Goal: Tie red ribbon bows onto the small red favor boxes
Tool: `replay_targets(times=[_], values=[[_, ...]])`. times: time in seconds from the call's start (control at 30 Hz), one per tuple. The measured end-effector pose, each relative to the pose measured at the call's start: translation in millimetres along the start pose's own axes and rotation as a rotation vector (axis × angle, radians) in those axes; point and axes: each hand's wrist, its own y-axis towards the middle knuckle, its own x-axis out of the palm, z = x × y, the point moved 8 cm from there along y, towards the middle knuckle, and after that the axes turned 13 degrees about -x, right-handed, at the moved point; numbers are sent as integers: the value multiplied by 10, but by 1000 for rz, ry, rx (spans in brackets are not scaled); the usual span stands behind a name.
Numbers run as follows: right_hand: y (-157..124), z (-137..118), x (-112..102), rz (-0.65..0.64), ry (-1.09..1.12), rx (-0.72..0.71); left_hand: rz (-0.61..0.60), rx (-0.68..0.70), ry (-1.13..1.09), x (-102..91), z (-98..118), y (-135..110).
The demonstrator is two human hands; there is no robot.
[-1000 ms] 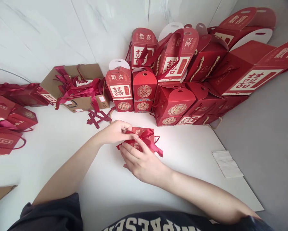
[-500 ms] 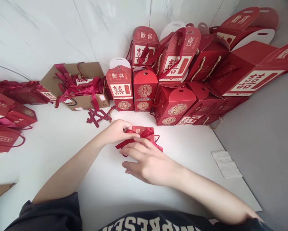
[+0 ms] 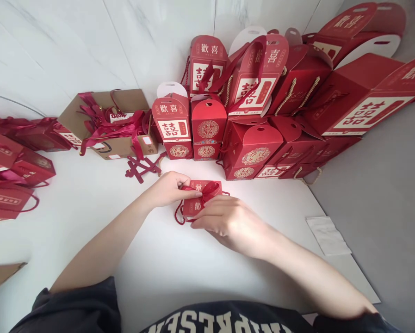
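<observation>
A small red gift box [image 3: 192,210] with gold characters lies on the white table in front of me, a twisted red cord handle [image 3: 178,216] at its left. Across its top runs a red satin ribbon [image 3: 211,188] looped into a bow. My left hand [image 3: 175,188] pinches the ribbon at the bow's left side between thumb and fingertips. Bent over the box's right side, my right hand [image 3: 230,218] has its fingers drawn together on the ribbon. Its thumb and the ribbon's ends are hidden beneath that hand.
Behind stand stacked red gift boxes [image 3: 251,149]. A brown cardboard box [image 3: 124,150] holds red ribbons, with ribbon strips [image 3: 141,171] in front. More red boxes [image 3: 6,199] sit at the left. A white tissue [image 3: 327,236] lies at the right near the grey wall.
My right hand has moved right and its spread fingers have drawn together. The ribbon tails that showed at the box's sides are out of sight. My left hand has stayed in place.
</observation>
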Motion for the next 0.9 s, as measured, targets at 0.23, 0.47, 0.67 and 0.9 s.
replay_targets(times=[0.23, 0.47, 0.67, 0.9], values=[[-151, 58, 62, -248, 285, 163, 69, -8, 82, -4, 10, -54], [-282, 258, -284, -189, 254, 467, 240, -37, 320, -44, 184, -247], [-385, 444, -35, -484, -245, 652, 248, -46, 340, -14, 261, -331], [-567, 555, 155, -508, -295, 718, 223, -86, 413, -18, 177, -323]])
